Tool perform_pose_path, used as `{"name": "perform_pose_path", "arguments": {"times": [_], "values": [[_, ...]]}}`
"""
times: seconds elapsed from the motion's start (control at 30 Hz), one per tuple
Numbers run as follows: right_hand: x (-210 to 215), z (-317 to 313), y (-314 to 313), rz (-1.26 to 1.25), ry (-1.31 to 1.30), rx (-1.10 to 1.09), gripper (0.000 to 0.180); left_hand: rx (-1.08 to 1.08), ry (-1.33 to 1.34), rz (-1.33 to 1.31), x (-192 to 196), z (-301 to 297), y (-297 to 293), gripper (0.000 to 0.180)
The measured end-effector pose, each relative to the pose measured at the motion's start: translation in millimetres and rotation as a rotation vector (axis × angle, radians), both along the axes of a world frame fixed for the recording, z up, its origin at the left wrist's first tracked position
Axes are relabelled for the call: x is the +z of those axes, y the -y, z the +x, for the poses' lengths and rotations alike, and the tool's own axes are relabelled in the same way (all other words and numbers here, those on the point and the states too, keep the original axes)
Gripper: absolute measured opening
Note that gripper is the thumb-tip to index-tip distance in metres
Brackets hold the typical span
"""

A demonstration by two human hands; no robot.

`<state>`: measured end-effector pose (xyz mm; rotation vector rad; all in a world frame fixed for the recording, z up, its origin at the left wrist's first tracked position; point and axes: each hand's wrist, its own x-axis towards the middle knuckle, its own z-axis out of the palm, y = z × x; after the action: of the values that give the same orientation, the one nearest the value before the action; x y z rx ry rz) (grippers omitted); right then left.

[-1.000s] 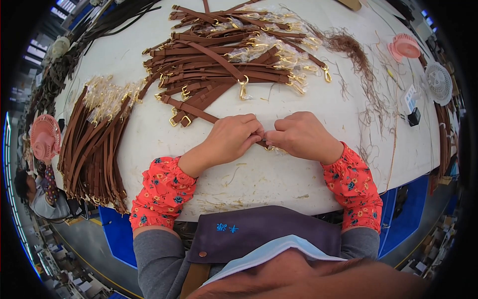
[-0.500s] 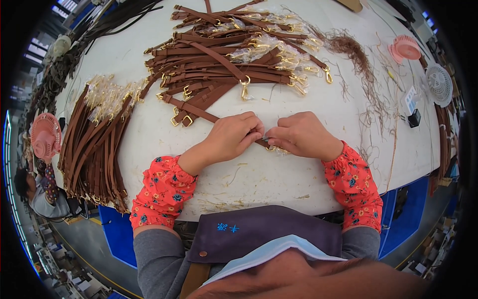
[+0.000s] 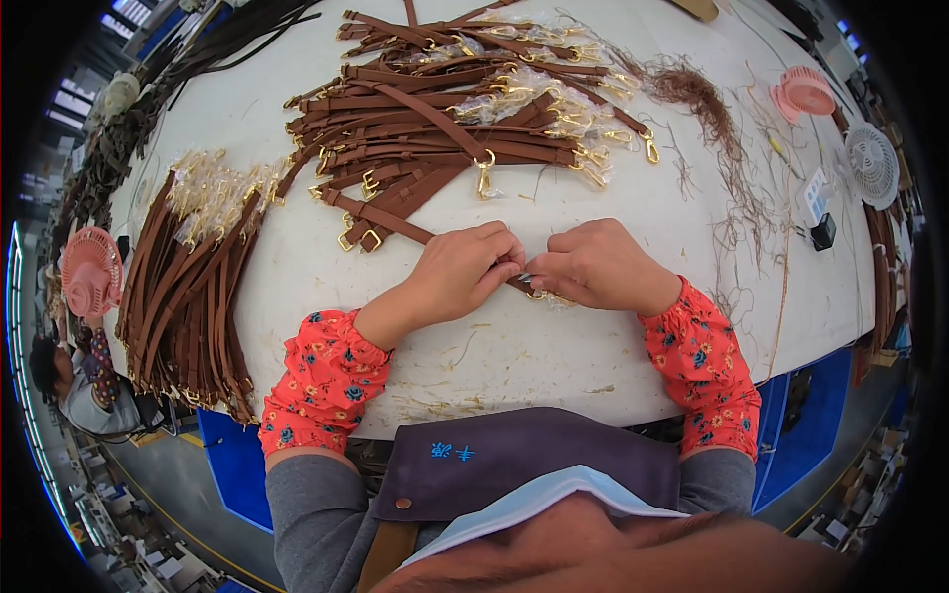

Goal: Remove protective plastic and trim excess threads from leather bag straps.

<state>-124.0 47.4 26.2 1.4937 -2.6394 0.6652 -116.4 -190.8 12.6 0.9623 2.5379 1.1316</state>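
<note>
A brown leather strap (image 3: 400, 225) runs from the strap pile down to my left hand (image 3: 463, 272), whose fingers are closed on it close to its near end. My right hand (image 3: 601, 267) is pinched shut right beside that end, fingertips almost touching those of the left. Between the two sets of fingertips shows a small greyish metallic piece (image 3: 525, 278), too little of it visible to name. Just under my right fingers lies gold hardware with clear wrap (image 3: 544, 295), at the strap's end; most of it is hidden by the hand.
Beyond my hands lies a heap of brown straps (image 3: 415, 114) with gold clasps in clear plastic. Another strap bundle (image 3: 188, 296) hangs over the table's left edge. Tangled brown threads (image 3: 697, 94), a pink fan (image 3: 803, 94) and a white fan (image 3: 872, 166) are at right. Another person (image 3: 94, 395) sits far left.
Almost nothing differs. Both hands keep their place at the strap's end, and the fingertips have shifted only very slightly.
</note>
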Motion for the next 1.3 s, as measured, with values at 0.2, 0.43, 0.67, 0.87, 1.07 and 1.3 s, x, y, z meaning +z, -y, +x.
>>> {"name": "perform_pose_path", "arguments": {"times": [0.2, 0.43, 0.67, 0.87, 1.07, 1.3], "values": [[2.1, 1.1, 1.9, 0.046, -0.030, -0.002, 0.017, -0.006, -0.048, 0.018, -2.5, 0.0, 0.4, 0.006], [-1.7, 1.5, -1.6, -0.076, 0.138, -0.132, 0.019, 0.216, -0.132, 0.102, 1.4, -11.0, 6.9, 0.007], [10.8, 20.7, 7.3, 0.096, 0.394, 0.063, 0.043, 0.026, 0.137, -0.201, 27.6, -20.5, 23.2, 0.034], [1.6, 32.4, 24.6, 0.049, 0.356, 0.245, 0.036, 0.273, -0.724, -0.328, -3.0, -61.8, 35.5, 0.053], [-0.3, 30.1, 22.8, 0.001, 0.413, 0.227, 0.031, 0.264, -0.758, -0.313, -4.2, -67.2, 40.5, 0.035], [3.9, 5.2, -1.4, -0.104, 0.418, -0.039, 0.029, 0.067, -0.987, -0.099, 26.5, -26.3, 19.6, 0.025]]}}
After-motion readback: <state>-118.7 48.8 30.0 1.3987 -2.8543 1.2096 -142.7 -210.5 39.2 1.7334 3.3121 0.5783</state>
